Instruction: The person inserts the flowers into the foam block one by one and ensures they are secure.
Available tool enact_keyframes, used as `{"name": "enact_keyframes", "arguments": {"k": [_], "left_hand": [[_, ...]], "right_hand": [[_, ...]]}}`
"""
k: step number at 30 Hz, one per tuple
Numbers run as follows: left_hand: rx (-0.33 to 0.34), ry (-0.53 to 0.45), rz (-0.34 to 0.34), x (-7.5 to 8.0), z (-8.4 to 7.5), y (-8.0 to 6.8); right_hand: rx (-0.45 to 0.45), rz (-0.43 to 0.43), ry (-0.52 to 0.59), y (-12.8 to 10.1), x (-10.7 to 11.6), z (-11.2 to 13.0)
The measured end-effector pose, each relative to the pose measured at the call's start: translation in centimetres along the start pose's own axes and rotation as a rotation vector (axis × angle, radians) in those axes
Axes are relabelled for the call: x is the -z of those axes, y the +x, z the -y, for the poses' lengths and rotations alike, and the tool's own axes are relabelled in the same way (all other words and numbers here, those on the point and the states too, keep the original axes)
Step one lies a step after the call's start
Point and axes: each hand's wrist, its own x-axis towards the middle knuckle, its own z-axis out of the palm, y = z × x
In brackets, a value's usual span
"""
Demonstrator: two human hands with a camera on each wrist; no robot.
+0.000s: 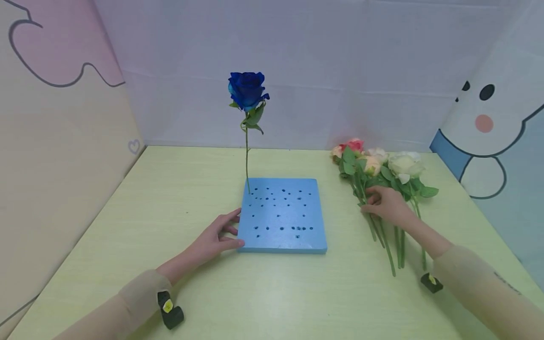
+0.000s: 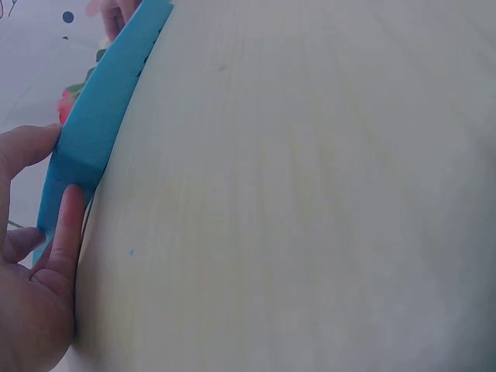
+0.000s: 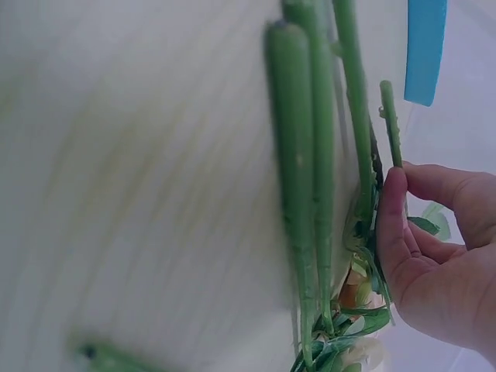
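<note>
A blue foam block (image 1: 280, 217) with several small holes lies on the table. One blue rose (image 1: 248, 92) stands upright in its back left corner. My left hand (image 1: 216, 238) rests against the block's left edge; in the left wrist view its fingers (image 2: 71, 209) touch the blue side (image 2: 93, 116). At the right, my right hand (image 1: 388, 205) is over a bunch of flowers, with a green flower stem (image 3: 392, 128) pinched between thumb and index finger. Which bloom that stem belongs to cannot be told. Close by lie white roses (image 1: 405, 164), peach ones (image 1: 370, 165) and a pink one (image 1: 354, 144).
Several loose green stems (image 1: 399, 245) point toward the table's front edge. The pale wooden table (image 1: 170, 189) meets a white cloth backdrop (image 1: 297, 71). Printed panels (image 1: 480, 123) stand at both sides. Both wrists carry small black devices (image 1: 170, 309).
</note>
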Motion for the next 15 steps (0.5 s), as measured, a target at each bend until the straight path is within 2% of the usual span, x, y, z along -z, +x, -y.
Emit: {"name": "enact_keyframes", "arguments": {"k": [9,15], "left_hand": [[-0.006,-0.003,-0.003,0.0,0.1,0.0],[0.022,-0.009,-0.008,-0.2,0.1,0.1]], "right_hand": [[0.023,-0.018,0.017,-0.2,0.5,0.8],[0.035,-0.032,0.076,0.0,0.7,1.5]]}}
